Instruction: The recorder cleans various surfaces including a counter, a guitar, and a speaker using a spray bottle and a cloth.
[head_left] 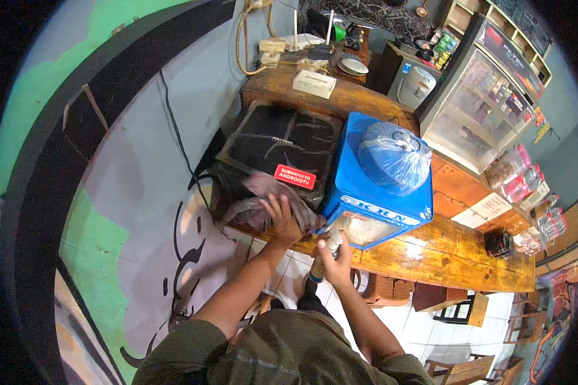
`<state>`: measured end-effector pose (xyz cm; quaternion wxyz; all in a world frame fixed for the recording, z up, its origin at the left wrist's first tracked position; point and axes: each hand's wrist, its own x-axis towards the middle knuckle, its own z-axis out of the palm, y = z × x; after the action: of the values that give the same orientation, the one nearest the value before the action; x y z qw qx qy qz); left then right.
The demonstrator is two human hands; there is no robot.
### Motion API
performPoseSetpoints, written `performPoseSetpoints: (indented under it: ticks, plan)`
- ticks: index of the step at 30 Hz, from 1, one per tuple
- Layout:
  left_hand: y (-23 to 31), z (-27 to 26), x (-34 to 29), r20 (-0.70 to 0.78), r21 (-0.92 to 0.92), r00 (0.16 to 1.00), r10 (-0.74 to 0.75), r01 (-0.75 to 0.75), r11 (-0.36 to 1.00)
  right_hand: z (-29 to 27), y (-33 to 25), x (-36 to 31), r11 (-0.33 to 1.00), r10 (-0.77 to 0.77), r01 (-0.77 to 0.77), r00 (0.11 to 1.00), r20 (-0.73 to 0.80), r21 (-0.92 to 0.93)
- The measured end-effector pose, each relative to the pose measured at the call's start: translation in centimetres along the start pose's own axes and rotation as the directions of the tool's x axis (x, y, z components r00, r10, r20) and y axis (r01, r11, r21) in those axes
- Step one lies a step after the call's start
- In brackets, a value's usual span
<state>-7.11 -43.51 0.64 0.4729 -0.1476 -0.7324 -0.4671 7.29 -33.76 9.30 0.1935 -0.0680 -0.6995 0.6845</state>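
Observation:
My left hand [284,221] is closed over a crumpled grey-purple cloth [249,213], its fingers bent and partly spread. The cloth lies against the near side of a large black box-shaped device [270,151] with a red label [295,176] on it. Part of the cloth is smeared by motion. In my right hand [338,260] is a bottle [316,271] with a whitish top, held tilted by the near corner of a blue container [347,186]. That container has a clear front with pale contents behind it. A tied plastic bag [395,157] rests on its lid.
The wooden counter [449,247] runs off to the right, bearing clear jars [523,183] and a dark cup [498,242]. A glass-fronted display cabinet [485,102] stands behind. A white box [314,83] and cables lie at the back. A painted wall [148,256] closes the left.

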Motion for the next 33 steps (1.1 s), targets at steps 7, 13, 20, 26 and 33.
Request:
performPoseSetpoints:
  ticks: [7,13,20,26,33]
  plan:
    - [-4.4,-2.6,-0.7,0.677,-0.002,0.631,0.379,-0.513,0.858,-4.9,-1.4,-1.3,1.0,-0.008,0.007,0.999,-0.045,-0.027]
    - [-3.5,6.3,-4.9,0.638,0.222,0.636,0.434,-0.691,0.688,-4.4,0.0,-0.7,1.0,-0.006,0.006,1.0,-0.008,0.002]
    - [-10.6,-5.1,-5.0,0.859,-0.193,0.275,0.432,-0.608,0.77,-2.7,-2.9,-0.6,0.997,-0.045,0.039,0.995,0.093,0.072]
    - [-3.2,-5.4,2.5,0.69,0.246,0.688,0.223,-0.513,0.823,-5.0,-4.8,-1.6,0.993,0.028,-0.037,0.996,0.08,0.109]
    - [-0.6,-4.3,4.8,0.524,0.038,0.843,0.122,-0.166,0.985,-7.4,-11.7,1.1,0.949,-0.034,-0.004,0.993,0.115,0.314]
